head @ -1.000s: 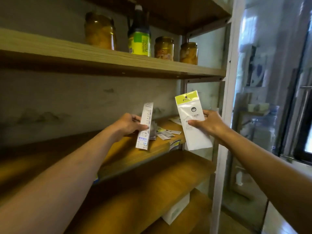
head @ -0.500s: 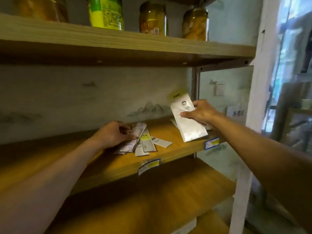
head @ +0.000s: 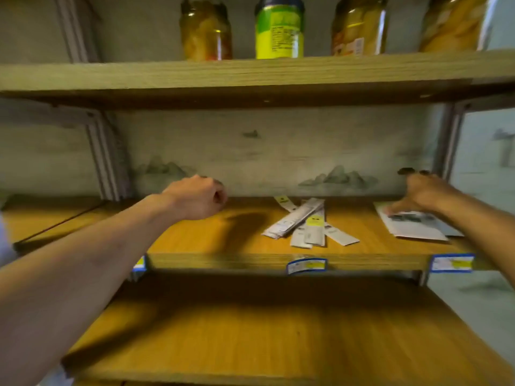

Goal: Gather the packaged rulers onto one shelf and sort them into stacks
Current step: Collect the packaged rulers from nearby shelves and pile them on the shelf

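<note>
Our left hand [head: 199, 197] hung above the middle shelf [head: 223, 260] with its fingers curled into a loose fist, and it held nothing. It cast a dark shadow on the wood just to its right. Our right hand [head: 418, 195] reached to the far right end of the same shelf, fingers spread and fairly straight, the thumb lying on the top of a wide white packet [head: 412, 225] that lay flat on the board. We could not tell whether the other fingertips touched anything, for they were blurred against the back wall.

Between the two hands, nearer the right one, lay the loose pile of packaged rulers [head: 303, 222]: several narrow white sleeves fanned across each other, some with a yellow header, all flat on the shelf and apart from both hands. The wide white packet sat well to the right of that pile, with a second sheet showing under its right edge.

Along the front lip of the shelf we saw blue-and-yellow price tags [head: 306, 265]. On the upper shelf [head: 139, 75] stood three jars of yellow preserves [head: 205, 30] and a green-and-yellow labelled bottle [head: 279, 27]. The lower shelf [head: 278, 344] ran broad and orange below.
</note>
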